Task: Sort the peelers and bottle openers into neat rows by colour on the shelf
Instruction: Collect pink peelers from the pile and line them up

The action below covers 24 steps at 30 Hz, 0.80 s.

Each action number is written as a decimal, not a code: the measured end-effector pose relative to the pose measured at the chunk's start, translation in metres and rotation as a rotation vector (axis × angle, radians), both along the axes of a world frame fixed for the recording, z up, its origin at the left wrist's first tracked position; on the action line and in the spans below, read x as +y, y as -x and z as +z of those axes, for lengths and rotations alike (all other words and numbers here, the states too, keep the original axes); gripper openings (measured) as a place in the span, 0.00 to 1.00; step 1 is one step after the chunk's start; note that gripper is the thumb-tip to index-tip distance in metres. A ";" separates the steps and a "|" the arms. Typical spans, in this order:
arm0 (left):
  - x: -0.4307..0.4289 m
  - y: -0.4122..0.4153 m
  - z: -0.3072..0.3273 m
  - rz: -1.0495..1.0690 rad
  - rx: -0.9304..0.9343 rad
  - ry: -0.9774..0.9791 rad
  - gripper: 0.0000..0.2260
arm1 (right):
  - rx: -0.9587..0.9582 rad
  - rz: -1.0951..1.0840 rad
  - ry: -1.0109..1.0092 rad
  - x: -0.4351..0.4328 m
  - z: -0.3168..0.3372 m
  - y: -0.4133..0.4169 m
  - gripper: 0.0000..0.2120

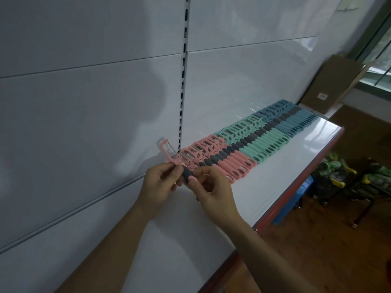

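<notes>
No brand name or readable writing shows anywhere; a small white label [322, 96] on a cardboard box [336, 81] at the far end of the shelf is too blurred to read. A person's two bare hands meet in the middle of the view, above the near part of a glossy white shelf [285, 166]. Together they hold a pink peeler [166, 153] with a dark grey grip, its blade end tilted up toward the wall. The left hand [156, 187] pinches it just below the head, and the right hand [213, 191] curls its fingers round the lower handle. Just beyond the hands, tools lie packed side by side on the shelf in colour blocks: a pink row [224, 159] nearest, then a mint row [260, 138], then a blue row [296, 117]. They seem to be peelers overlapped with bottle openers. The shelf has a red front edge [296, 187] and a white back panel [84, 102] with a slotted upright [184, 81]. To the right lie a wooden floor [338, 240], a blue crate [296, 199], wheeled carts [338, 172] of green goods and a window [380, 49].
</notes>
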<state>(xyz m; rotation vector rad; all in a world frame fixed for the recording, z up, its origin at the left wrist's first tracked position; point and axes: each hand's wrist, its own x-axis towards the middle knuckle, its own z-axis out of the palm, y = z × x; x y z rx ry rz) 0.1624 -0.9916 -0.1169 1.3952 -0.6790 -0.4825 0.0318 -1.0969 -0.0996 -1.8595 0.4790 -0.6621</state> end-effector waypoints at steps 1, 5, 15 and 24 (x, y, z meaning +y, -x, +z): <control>0.001 -0.002 0.000 0.016 -0.006 -0.039 0.14 | 0.016 0.018 -0.019 -0.002 0.001 0.001 0.04; 0.014 -0.022 -0.009 0.313 -0.401 -0.293 0.17 | 0.086 -0.022 0.137 -0.009 0.007 0.007 0.10; 0.015 -0.018 -0.019 0.524 -0.560 -0.502 0.09 | 0.186 -0.064 0.826 0.014 -0.017 0.005 0.13; 0.014 -0.017 -0.020 0.534 -0.589 -0.550 0.13 | 0.225 -0.009 0.865 0.007 -0.031 0.005 0.12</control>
